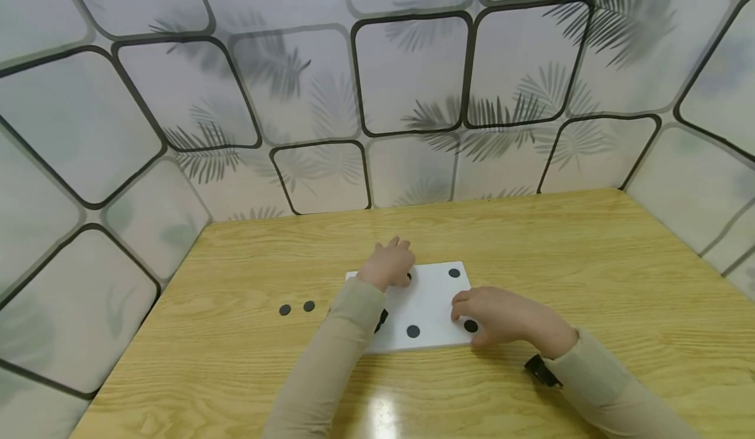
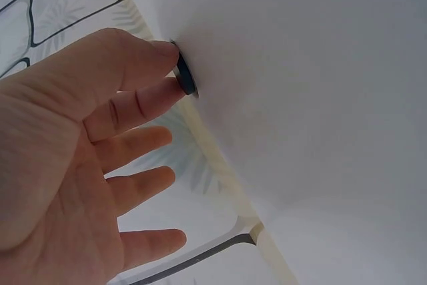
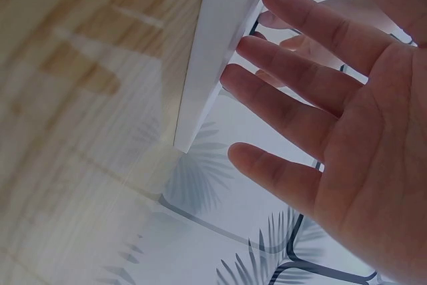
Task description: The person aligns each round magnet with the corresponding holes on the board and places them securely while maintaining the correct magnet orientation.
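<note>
Head view: white board (image 1: 427,295) lies flat mid-counter (image 1: 590,262), left hand (image 1: 389,263) at its far-left corner, right hand (image 1: 501,314) by a near-right black disc (image 1: 470,325). Two spare discs (image 1: 297,307) sit apart to the left.

Left wrist: fingers (image 2: 143,58) pinch a disc (image 2: 185,77) against the board; I'd press it flat.

Right wrist: fingers (image 3: 293,98) spread apart, holding nothing. Wood-grain counter, leaf-print walls.

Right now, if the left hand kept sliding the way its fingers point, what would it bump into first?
The left hand grips a black disc on the white board. Its fingers point toward the patterned wall. Beyond the board's far edge only bare wooden table shows, so probably the wall.
</note>
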Motion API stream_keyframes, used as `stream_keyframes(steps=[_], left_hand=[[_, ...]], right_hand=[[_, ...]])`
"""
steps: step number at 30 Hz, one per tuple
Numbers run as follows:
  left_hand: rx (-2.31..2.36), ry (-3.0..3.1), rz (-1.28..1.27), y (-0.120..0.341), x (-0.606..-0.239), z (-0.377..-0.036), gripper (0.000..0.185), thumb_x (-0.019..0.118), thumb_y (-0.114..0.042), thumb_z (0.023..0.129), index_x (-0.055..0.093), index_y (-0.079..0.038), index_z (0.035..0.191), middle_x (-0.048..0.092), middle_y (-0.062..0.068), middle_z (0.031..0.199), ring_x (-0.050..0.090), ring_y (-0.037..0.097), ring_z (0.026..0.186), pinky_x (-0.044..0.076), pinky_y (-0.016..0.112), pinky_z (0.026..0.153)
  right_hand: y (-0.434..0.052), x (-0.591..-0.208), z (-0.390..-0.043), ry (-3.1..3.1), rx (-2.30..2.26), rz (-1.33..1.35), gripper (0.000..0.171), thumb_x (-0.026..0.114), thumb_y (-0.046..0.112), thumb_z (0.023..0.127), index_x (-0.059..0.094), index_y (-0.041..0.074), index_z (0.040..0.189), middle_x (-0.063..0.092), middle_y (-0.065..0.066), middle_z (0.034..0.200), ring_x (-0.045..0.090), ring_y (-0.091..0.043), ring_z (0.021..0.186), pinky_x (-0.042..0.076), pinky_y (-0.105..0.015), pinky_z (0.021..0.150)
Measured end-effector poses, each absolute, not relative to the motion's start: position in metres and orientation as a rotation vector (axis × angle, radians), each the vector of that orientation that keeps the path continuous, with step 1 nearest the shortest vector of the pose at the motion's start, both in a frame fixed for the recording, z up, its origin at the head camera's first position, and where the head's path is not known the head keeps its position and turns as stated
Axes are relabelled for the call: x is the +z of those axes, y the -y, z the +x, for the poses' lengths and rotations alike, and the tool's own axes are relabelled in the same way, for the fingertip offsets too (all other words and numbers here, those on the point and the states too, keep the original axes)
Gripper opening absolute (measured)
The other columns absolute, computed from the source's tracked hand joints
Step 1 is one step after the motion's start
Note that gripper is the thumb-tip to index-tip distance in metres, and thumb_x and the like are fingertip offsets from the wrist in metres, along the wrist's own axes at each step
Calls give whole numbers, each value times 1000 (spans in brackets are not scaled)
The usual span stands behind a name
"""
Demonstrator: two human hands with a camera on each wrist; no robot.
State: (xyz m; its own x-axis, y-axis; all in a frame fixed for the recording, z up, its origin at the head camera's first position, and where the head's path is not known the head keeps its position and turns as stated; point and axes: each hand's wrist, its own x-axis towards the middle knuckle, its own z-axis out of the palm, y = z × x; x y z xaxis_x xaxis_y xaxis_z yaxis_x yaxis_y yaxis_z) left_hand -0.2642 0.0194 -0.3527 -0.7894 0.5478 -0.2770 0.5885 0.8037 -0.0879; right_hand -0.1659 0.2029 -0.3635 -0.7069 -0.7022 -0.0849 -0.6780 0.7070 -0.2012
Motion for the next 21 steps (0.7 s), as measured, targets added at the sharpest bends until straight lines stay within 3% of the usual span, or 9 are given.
stream_keyframes(steps=[9, 21], left_hand=[[-244, -2738, 869, -20, -350, -265, 31, 57, -18, 86, 57, -12, 116, 31, 7, 138, 21, 26, 129, 25, 49, 98], [-244, -2740, 883, -21, -348, -264, 22, 58, -16, 86, 62, -12, 107, 35, 6, 136, 24, 26, 128, 26, 47, 98]], right_hand=[[-203, -363, -167, -2749, -236, -1118, 31, 73, 12, 62, 62, 11, 91, 57, -2, 100, 54, -16, 84, 44, -33, 75], [-203, -365, -168, -2760, -224, -1090, 30, 73, 14, 63, 63, 10, 92, 57, -1, 100, 54, -15, 85, 44, -34, 76]])
